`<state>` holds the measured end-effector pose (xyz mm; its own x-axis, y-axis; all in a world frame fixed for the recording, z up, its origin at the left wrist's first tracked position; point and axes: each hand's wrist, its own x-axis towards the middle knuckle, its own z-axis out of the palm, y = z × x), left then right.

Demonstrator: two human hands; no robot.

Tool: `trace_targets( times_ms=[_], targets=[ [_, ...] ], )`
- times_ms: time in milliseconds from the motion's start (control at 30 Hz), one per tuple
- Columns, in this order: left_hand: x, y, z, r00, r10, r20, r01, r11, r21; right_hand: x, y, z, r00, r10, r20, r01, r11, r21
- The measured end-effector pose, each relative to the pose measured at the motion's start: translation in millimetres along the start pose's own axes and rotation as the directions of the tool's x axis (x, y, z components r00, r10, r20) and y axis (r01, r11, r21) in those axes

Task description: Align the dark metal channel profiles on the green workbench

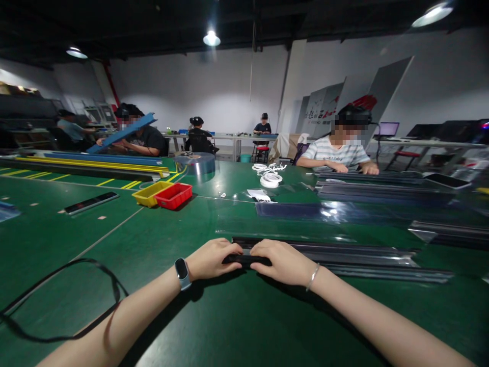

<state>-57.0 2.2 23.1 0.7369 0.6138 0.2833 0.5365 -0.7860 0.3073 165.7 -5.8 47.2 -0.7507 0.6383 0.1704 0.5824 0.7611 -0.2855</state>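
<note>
A long black profile strip (385,273) lies across the green table, its left end between my hands. My left hand (216,257) has its thumb and fingers closed round that end. Close beside it, my right hand (280,260) grips the same strip a little further right. Just behind the strip lies a wider dark channel piece (344,251), partly covered by my right hand. Clear film sheets (290,210) stretch over the table beyond it.
A yellow bin (150,193) and a red bin (173,196) stand left of centre, near a phone (91,202). A black cable (57,272) loops at left. White coils (271,179) lie farther back. Across the table, a person (342,148) handles dark strips.
</note>
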Motion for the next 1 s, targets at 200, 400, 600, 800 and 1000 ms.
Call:
trace_targets(
  times_ms=[200, 400, 600, 800, 1000],
  targets=[
    [2.8, -9.7, -9.8, 0.985, 0.110, 0.130, -0.066, 0.949, -0.307, 9.2, 3.0, 4.4, 1.000, -0.020, 0.013, 0.018, 0.988, 0.154],
    [4.4, -13.0, -5.8, 0.987, 0.112, 0.116, -0.071, 0.948, -0.310, 9.7, 8.5, 4.4, 0.999, -0.016, 0.044, 0.008, 0.985, 0.171],
    [1.7, -18.6, -1.0, 0.985, 0.138, 0.101, -0.123, 0.983, -0.139, 8.8, 7.6, 5.4, 0.999, -0.016, 0.038, 0.010, 0.989, 0.145],
    [-0.1, -19.7, 0.6, 0.983, 0.129, 0.127, -0.124, 0.991, -0.048, 6.7, 3.0, 6.4, 1.000, 0.006, -0.003, -0.006, 0.990, 0.143],
    [-1.7, -19.6, 0.3, 0.986, 0.117, 0.115, -0.112, 0.992, -0.052, 8.0, 2.3, 6.6, 0.998, 0.044, 0.034, -0.047, 0.992, 0.117]
  ],
)
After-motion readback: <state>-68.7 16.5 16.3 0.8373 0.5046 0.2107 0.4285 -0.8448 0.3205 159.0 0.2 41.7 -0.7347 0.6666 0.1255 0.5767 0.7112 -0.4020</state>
